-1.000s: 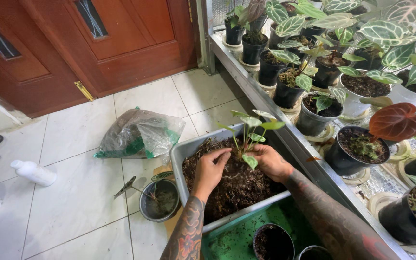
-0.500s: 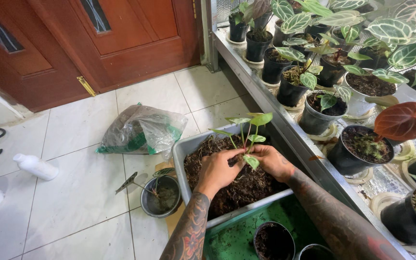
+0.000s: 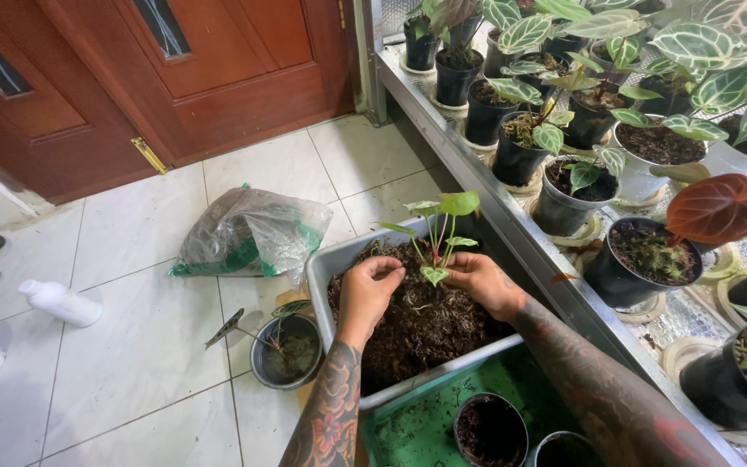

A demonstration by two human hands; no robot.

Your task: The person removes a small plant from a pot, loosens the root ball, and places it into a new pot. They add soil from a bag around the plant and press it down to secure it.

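Left hand: curled loosely, fingertips pressed into the roots and dark soil at the base of the seedling, on its left side.
Right hand: cupped against the other side of the same root clump, fingers closed about the base of the stems; both forearms are tattooed.
Seedling: a small green plant with thin upright stems and a few pointed leaves, held between the two hands, its leaves rising just above them.
Grey tub: a rectangular plastic tray directly under both hands, filled with dark, fibrous potting mix; the plant's roots sit in or on this mix.
Green tray: just nearer the person than the tub, below the forearms, holding a black pot with soil in it.
Small grey pot: on the tiles just left of the left forearm, a slim tool and a leaf resting across it.
Plastic bag: crumpled, clear with green, holding dark material, on the floor beyond and left of the left hand.
White bottle: lying on its side, well off to the left.
Metal shelf: running along just right of the right hand, lined with black pots of veined green plants; one dark red leaf stands out well to the right.
Wooden door: reddish brown, far beyond the hands.
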